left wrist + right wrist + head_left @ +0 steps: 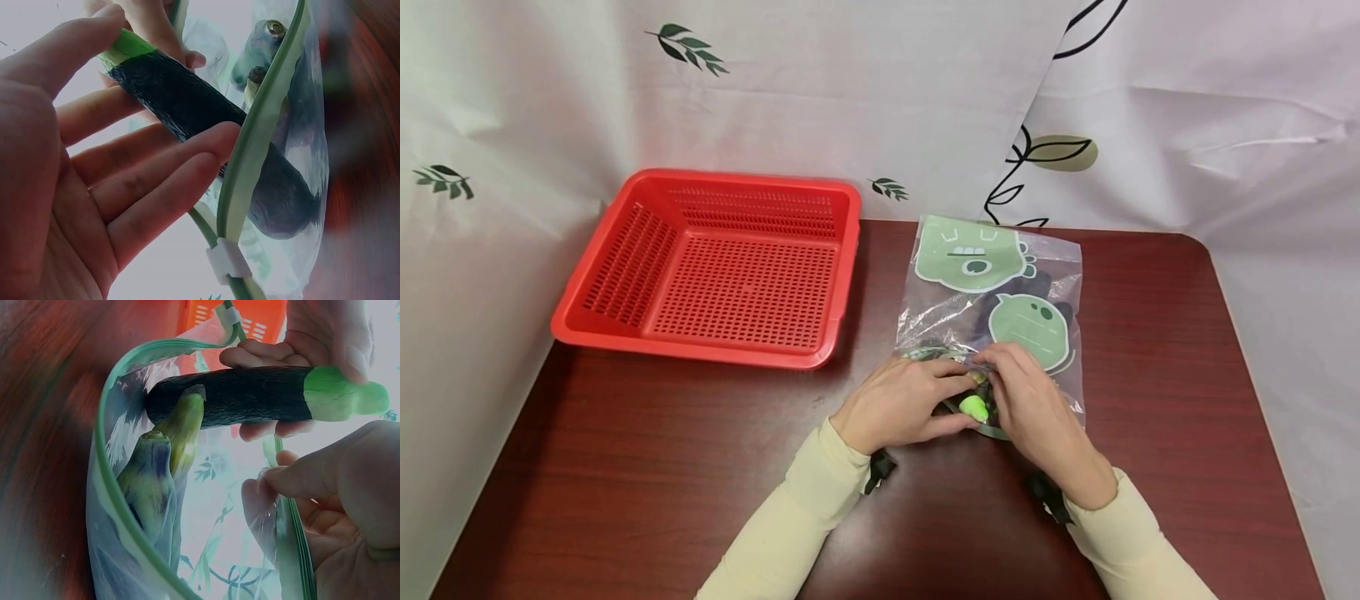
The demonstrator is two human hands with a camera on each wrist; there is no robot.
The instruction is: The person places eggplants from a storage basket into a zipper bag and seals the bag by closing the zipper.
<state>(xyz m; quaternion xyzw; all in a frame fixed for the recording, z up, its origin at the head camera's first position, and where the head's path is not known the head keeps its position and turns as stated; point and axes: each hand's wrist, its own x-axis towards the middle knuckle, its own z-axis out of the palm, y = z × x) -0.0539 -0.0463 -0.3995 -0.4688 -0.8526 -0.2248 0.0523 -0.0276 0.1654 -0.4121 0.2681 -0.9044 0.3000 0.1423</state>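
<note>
A clear zip bag [955, 312] printed with green cartoon faces lies on the table, its green-edged mouth toward me. My left hand [906, 400] holds a dark eggplant [250, 397] by its bright green end, thumb on top and fingers beneath. The eggplant's dark rounded end reaches inside the bag mouth. Two greenish-purple vegetable-like pieces [147, 481] with brown stem ends lie in the bag. My right hand [1041, 417] pinches the near edge of the bag mouth, as the right wrist view shows. A white slider [229, 259] sits on the green zip strip.
A red perforated plastic basket [685, 352] stands at the back left of the dark red wooden table [700, 442]. White curtains with leaf prints [790, 92] hang behind the table and at both sides.
</note>
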